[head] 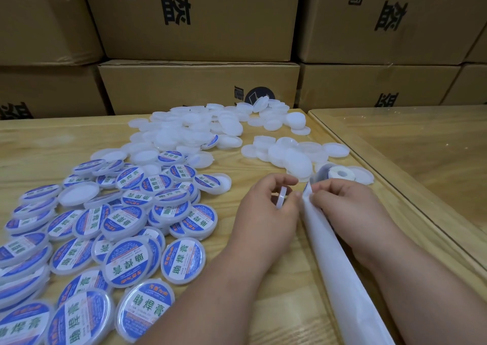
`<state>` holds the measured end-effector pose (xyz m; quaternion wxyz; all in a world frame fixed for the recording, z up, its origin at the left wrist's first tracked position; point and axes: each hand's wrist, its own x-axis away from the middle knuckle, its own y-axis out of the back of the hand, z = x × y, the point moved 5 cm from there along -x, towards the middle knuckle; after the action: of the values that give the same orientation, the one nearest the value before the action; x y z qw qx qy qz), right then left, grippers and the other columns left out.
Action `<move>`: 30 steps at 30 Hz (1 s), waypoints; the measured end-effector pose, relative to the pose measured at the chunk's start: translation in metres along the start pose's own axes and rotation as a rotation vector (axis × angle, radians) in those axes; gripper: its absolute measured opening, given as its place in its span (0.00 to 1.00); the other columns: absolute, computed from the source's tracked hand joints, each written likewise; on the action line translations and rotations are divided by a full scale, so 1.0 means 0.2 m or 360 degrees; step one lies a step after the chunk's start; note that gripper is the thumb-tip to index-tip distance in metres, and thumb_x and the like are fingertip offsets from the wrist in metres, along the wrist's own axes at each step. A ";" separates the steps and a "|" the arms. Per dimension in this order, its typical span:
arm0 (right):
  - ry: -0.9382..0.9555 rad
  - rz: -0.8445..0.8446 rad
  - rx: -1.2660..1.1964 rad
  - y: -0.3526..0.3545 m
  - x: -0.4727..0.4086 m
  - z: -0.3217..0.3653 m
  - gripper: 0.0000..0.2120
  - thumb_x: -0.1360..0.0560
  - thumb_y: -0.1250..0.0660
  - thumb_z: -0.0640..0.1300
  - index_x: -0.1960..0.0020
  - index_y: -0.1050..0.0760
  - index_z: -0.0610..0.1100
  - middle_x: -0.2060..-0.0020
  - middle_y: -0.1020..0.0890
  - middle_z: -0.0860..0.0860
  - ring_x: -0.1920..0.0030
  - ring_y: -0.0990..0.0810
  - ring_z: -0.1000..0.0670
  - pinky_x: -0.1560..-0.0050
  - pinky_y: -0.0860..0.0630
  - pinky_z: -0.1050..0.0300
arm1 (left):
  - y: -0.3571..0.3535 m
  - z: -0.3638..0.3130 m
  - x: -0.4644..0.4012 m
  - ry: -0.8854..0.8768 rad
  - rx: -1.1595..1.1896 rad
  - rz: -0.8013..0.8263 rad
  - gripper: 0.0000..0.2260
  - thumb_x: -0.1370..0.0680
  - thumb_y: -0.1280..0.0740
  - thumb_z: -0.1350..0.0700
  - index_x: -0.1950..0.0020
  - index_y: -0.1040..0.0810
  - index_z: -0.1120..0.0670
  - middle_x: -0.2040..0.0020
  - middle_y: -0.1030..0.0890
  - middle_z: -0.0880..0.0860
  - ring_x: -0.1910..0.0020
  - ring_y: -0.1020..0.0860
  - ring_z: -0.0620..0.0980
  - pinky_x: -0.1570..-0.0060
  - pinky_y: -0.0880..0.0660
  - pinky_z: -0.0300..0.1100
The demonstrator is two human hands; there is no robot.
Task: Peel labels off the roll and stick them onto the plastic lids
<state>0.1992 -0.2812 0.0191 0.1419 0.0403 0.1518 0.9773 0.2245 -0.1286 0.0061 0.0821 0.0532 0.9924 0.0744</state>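
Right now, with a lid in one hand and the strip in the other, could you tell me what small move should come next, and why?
Probably peel the label free with the right hand and bring it to the lid. That hand pinches the top of the backing strip where a blue label edge shows, while the left hand holds a bare lid on edge beside it.

Head view, close, angled down over table (pixel 184 279).
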 end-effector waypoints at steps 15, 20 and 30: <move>0.0010 0.0163 -0.0340 -0.06 0.03 0.04 0.11 0.22 0.34 0.34 0.58 0.17 0.45 0.66 0.16 0.45 0.64 0.20 0.50 0.57 0.24 0.52 | 0.01 0.00 -0.01 0.0044 0.0163 -0.0055 0.05 0.24 0.31 0.47 0.49 0.20 0.39 0.55 0.15 0.42 0.56 0.18 0.42 0.55 0.20 0.43; -0.0012 0.0202 -0.0516 -0.06 0.03 0.05 0.15 0.22 0.35 0.34 0.60 0.16 0.48 0.65 0.18 0.45 0.66 0.21 0.50 0.58 0.24 0.52 | 0.01 -0.01 0.00 0.0096 0.0271 -0.0015 0.07 0.24 0.36 0.44 0.50 0.19 0.39 0.54 0.15 0.39 0.58 0.19 0.40 0.59 0.24 0.39; 0.0021 0.0210 -0.0458 -0.08 0.03 0.06 0.12 0.30 0.36 0.38 0.56 0.14 0.46 0.64 0.18 0.39 0.66 0.23 0.45 0.65 0.26 0.51 | -0.01 -0.01 -0.01 0.0043 0.0209 0.0048 0.09 0.27 0.31 0.42 0.49 0.19 0.41 0.55 0.14 0.42 0.55 0.15 0.43 0.50 0.17 0.50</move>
<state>0.1995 -0.2624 0.0263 0.0805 0.0229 0.0083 0.9965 0.2252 -0.1312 0.0087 0.0641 0.0724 0.9953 0.0111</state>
